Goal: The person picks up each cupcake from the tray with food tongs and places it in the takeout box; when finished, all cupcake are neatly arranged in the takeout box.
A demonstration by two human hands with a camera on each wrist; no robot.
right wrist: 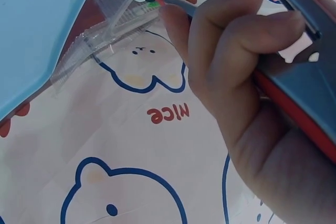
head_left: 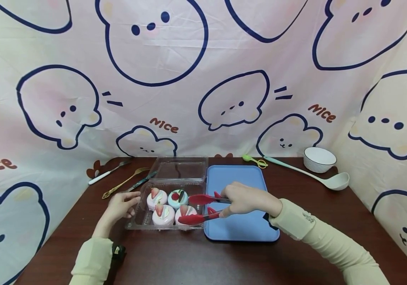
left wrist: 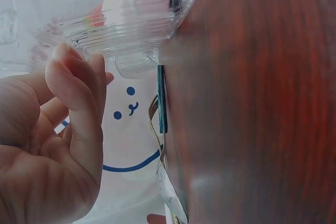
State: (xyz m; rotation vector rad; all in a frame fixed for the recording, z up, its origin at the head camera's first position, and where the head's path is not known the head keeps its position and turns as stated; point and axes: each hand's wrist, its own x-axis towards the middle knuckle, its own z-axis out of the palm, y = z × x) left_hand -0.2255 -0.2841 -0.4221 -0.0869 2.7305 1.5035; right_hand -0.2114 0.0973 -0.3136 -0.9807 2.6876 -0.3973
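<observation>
My left hand (head_left: 119, 206) rests its bent fingertips against the left side of a clear plastic box (head_left: 141, 215); whether it pinches the rim is hard to tell. Inside sit pink cakes topped with strawberry, one at back left (head_left: 156, 201), one at front left (head_left: 164, 217), one at front right (head_left: 183, 210). A pale blue cake (head_left: 178, 200) stands at back right. My right hand (head_left: 240, 198) grips red-tipped tongs (head_left: 196, 219) with grey arms. The tong tips are spread over the box's right side, around the front-right pink cake; contact cannot be made out.
The box's hinged lid (head_left: 180, 168) stands raised behind it. Right beside the box lies a blue tray (head_left: 237, 174). A white-handled utensil (head_left: 100, 177), a gold fork (head_left: 125, 182) and a teal-handled knife (head_left: 141, 182) lie left. Behind right are a ladle (head_left: 335, 181), white bowl (head_left: 318, 160) and green-yellow utensil (head_left: 254, 160).
</observation>
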